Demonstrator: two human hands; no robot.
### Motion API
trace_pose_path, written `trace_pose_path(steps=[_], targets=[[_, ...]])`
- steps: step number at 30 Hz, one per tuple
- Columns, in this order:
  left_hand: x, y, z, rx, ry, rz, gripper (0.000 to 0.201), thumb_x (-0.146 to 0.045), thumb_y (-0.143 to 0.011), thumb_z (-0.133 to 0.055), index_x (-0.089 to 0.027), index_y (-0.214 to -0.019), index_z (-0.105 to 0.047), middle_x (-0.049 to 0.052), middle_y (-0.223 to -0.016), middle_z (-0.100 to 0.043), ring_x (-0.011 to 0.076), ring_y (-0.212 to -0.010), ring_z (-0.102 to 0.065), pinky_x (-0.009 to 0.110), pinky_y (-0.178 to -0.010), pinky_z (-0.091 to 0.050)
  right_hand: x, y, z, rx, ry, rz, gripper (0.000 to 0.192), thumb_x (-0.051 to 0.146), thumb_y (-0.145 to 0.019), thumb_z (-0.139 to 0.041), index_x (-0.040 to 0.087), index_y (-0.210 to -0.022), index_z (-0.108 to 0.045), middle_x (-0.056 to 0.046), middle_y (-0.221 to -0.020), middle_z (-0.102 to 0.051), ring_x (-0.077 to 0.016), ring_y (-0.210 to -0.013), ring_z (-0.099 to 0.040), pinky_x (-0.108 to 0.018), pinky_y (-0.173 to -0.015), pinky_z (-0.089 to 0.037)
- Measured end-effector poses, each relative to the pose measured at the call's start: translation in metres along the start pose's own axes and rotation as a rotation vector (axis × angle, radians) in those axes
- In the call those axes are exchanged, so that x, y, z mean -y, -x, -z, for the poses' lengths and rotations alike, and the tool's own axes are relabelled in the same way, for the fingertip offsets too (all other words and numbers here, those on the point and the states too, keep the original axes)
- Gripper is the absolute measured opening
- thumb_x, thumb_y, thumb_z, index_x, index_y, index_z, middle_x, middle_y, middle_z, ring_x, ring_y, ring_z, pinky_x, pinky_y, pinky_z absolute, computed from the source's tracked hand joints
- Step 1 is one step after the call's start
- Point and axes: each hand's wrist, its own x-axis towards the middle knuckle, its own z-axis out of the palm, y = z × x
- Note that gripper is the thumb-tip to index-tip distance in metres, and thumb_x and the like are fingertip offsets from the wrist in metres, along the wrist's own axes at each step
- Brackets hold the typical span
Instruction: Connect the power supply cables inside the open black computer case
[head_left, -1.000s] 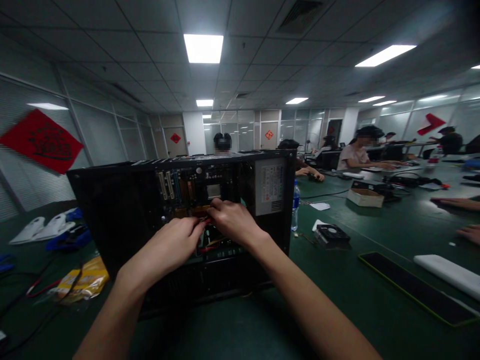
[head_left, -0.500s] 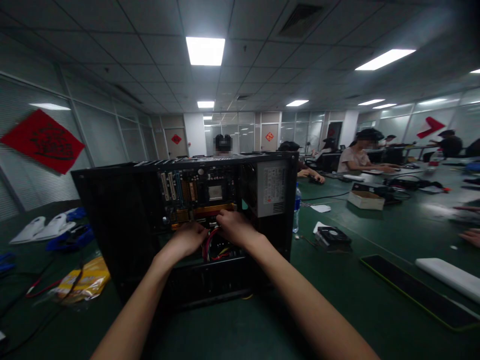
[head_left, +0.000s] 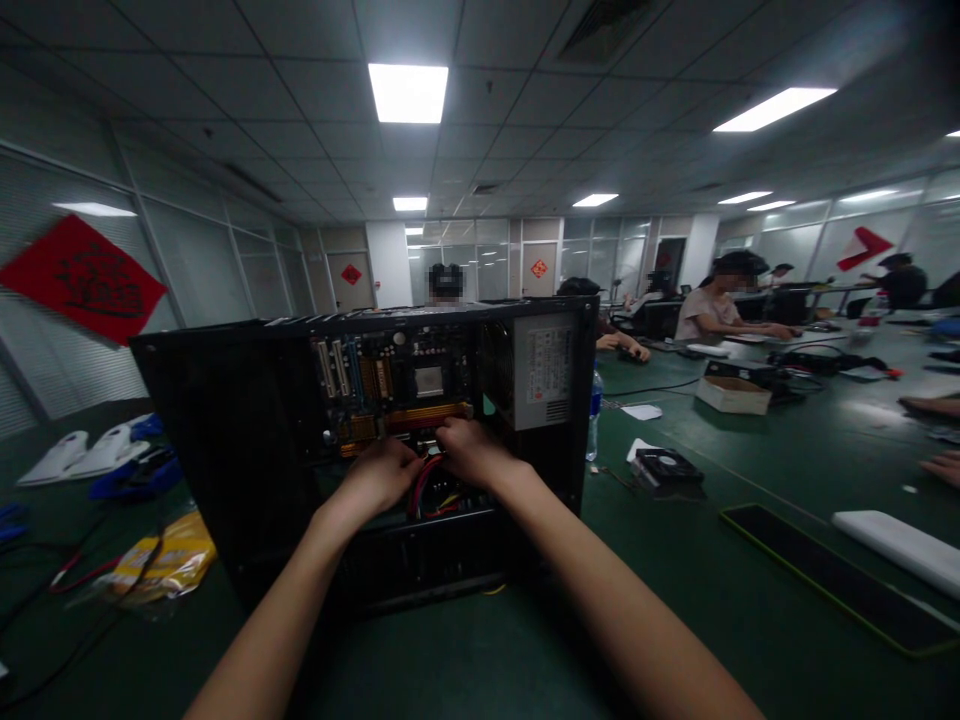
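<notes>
A black computer case [head_left: 360, 560] lies open in front of me, its inside facing me. My left hand [head_left: 386, 472] reaches in below the motherboard [head_left: 397, 385], fingers closed at the upper end of a bundle of red, black and yellow cables [head_left: 426, 488]. From the other side my right hand [head_left: 478, 452] pinches at the same spot, just under the yellow memory slots [head_left: 427, 414]. The fingertips nearly meet and hide the cable end, so whether it sits in a socket cannot be seen. A silver power supply [head_left: 546, 375] fills the case's upper right.
Right of the case stand a water bottle [head_left: 595, 410], a black fan [head_left: 667, 466], a white box [head_left: 731, 392], a long black strip [head_left: 832, 575] and a white bar [head_left: 900, 545]. A yellow packet [head_left: 165, 555] and blue-white items [head_left: 112, 455] lie left. Co-workers sit beyond.
Both hands stay at the cable end, with only a slight shift of the fingers. The view has tipped a little, so the case appears slightly higher.
</notes>
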Motion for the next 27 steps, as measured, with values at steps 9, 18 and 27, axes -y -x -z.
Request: trace_pose_path(steps=[9, 18, 27], targets=[[-0.0047, 0.0022, 0.0014, 0.013, -0.063, 0.055, 0.035, -0.034, -0.088, -0.045, -0.016, -0.071, -0.070, 0.006, -0.064, -0.066, 0.0155, -0.057, -0.054, 0.027, -0.054, -0.029, 0.0035, -0.0006, 0.0018, 0.069, -0.077, -0.046, 0.025, 0.013, -0.086, -0.057, 0.008, -0.110, -0.062, -0.018, -0.115, -0.064, -0.0245, -0.106, -0.062, -0.031, -0.084, -0.047], [-0.0046, 0.0052, 0.0025, 0.013, -0.104, 0.043, 0.032, -0.032, -0.089, -0.046, -0.017, -0.072, -0.069, 0.008, -0.072, -0.071, 0.0168, -0.063, -0.060, 0.027, -0.057, -0.033, 0.0032, 0.0001, 0.0020, 0.011, -0.049, 0.005, 0.026, 0.012, -0.083, -0.058, 0.009, -0.109, -0.061, -0.015, -0.113, -0.063, -0.0252, -0.102, -0.062, -0.031, -0.080, -0.048], [-0.0024, 0.0037, 0.0020, 0.010, -0.120, 0.042, 0.034, -0.035, -0.089, -0.045, -0.018, -0.072, -0.069, 0.007, -0.069, -0.070, 0.0170, -0.062, -0.059, 0.027, -0.056, -0.032, 0.0066, 0.0002, 0.0044, 0.002, -0.048, 0.009, 0.022, 0.011, -0.084, -0.055, 0.009, -0.103, -0.065, -0.015, -0.110, -0.063, -0.0243, -0.097, -0.065, -0.030, -0.077, -0.048]])
